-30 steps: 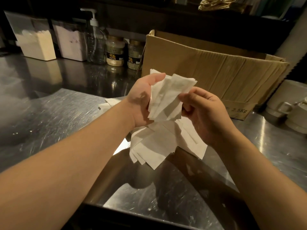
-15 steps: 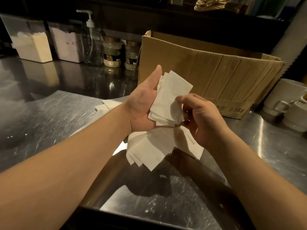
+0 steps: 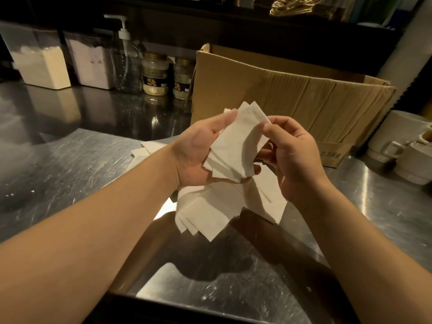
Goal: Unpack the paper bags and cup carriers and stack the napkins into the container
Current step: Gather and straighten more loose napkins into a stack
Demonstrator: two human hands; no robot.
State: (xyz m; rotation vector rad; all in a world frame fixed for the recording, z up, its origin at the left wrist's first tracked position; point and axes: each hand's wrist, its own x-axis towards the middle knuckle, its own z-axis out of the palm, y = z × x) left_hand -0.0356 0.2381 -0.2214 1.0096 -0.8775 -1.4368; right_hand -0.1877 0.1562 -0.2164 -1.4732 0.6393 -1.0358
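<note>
A small bundle of white napkins (image 3: 236, 146) lies in the palm of my left hand (image 3: 196, 150), with the thumb against its upper left edge. My right hand (image 3: 289, 153) holds the bundle's right edge, thumb on top and curled fingers underneath. Both hands hover above a loose pile of white napkins (image 3: 217, 206) spread on the steel counter (image 3: 70, 174). More napkins (image 3: 145, 150) show behind my left wrist. A brown cardboard box (image 3: 292, 97) stands open just beyond my hands.
Two powder-filled clear bins (image 3: 39, 59), a pump bottle (image 3: 125, 57) and two jars (image 3: 155, 74) line the back left. White stacked cups (image 3: 406, 146) sit at the right edge. A dark shelf runs overhead behind the box.
The fanned napkins have been gathered into a tighter bundle in my left palm. My right hand rose from the bundle's lower edge to its right side, and my left thumb folded onto it.
</note>
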